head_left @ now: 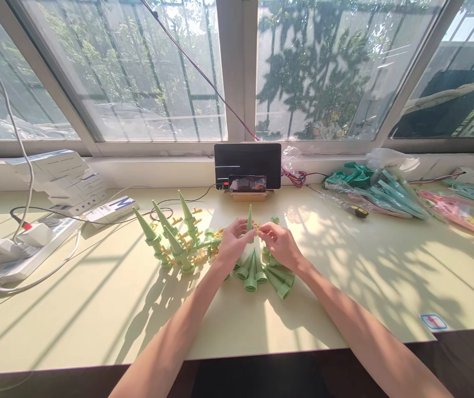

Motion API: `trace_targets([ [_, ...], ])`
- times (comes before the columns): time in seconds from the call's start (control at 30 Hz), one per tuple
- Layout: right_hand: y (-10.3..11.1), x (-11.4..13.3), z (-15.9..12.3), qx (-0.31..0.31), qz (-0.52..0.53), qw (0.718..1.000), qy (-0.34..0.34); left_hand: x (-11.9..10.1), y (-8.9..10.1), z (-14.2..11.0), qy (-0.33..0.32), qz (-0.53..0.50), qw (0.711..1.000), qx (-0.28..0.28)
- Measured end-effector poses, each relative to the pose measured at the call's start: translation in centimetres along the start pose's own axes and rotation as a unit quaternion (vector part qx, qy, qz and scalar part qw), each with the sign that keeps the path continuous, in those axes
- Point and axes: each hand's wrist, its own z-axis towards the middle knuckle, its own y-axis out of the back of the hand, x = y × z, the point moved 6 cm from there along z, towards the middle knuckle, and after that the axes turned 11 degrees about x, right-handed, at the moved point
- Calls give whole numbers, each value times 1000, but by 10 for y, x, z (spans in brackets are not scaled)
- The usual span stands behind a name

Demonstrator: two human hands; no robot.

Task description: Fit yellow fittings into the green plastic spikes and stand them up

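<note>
My left hand (233, 241) is closed around a green plastic plant-watering spike (250, 215), its pointed tip upward. Fingers of my right hand (280, 242) pinch a small yellow piece (256, 226) against the spike's side; the fingertips partly hide it. Just below my hands, several loose green cone spikes (251, 281) lie fanned out, wide threaded ends toward me. To the left stand several green spikes (173, 243) fitted with collars and yellow side valves. More small green and yellow parts (215, 236) lie beside my left hand, partly covered by it.
A dark tablet (247, 157) with a phone (247, 183) in front stands at the back. White boxes (58, 177) and a power strip (33, 257) with cables are on the left. Bagged teal and pink items (398, 193) lie at the back right, near a black-yellow object (358, 211).
</note>
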Motion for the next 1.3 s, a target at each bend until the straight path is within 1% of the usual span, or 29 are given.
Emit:
trace_targets([
  [0.2,-1,0,0,-1,0,1000,1,-2,0,0,-5,5,1000,4],
  [0.5,-1,2,0,0,-3,1000,4,-2,2,0,-12,11,1000,-6],
  [0.73,-1,2,0,3,2,1000,-1,-4,2,0,-2,15,1000,-9],
  [1.3,-1,0,-1,2,-12,1000,12,-7,0,-1,-23,24,999,-2],
])
